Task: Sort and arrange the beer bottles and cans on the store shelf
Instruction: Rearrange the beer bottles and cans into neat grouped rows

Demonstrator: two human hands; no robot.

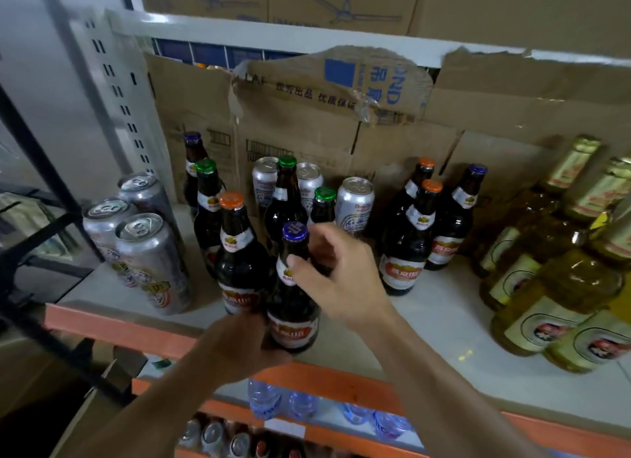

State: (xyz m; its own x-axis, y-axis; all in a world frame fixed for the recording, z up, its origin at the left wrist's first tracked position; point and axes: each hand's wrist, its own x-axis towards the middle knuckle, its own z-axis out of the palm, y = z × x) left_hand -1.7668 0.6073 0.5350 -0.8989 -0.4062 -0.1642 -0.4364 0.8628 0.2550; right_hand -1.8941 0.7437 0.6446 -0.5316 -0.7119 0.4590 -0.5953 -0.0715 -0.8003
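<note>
The person's right hand (336, 276) grips the neck of the dark brown glass bottle with a blue cap (293, 297), which stands near the front edge of the white shelf (426, 324). The left hand (239, 348) curls round its base. A careless swing could topple the orange-capped brown bottle (237, 259) just beside it.

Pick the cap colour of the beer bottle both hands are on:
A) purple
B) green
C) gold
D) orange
A: the purple-capped beer bottle at the shelf front is gripped at the neck by the right hand and at the base by the left hand. The orange-capped beer bottle stands just to its left.
</note>
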